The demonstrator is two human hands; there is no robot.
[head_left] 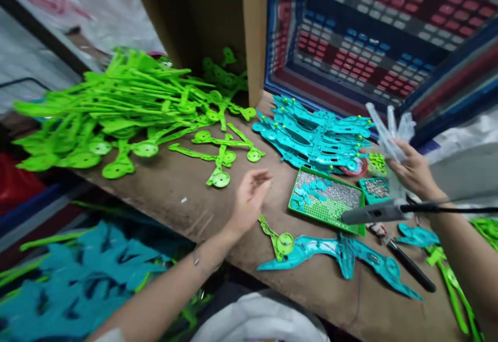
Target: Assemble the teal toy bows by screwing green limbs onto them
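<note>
My left hand [252,202] hovers over the brown table with loosely curled fingers and nothing visible in them. Just below it lies a teal plastic shell [330,248], long and curved, with a lime-green lever-like piece with a round disc [285,243] on its left end. On the right, my right hand [416,171] grips several translucent plastic strips [389,126], which stick up past the fingers. Near that hand sits a small teal tray [374,190] of tiny metal parts. A green perforated tray [292,208] holds small silvery parts and teal pieces.
A big heap of lime-green pieces [128,103] covers the table's left. Stacked teal shells [311,129] lie before a plaid woven panel [369,30]. A grey bar-shaped tool [373,212] with a cable crosses the green tray; a black-handled tool [412,267] lies right. Teal parts [78,269] fill the lower left.
</note>
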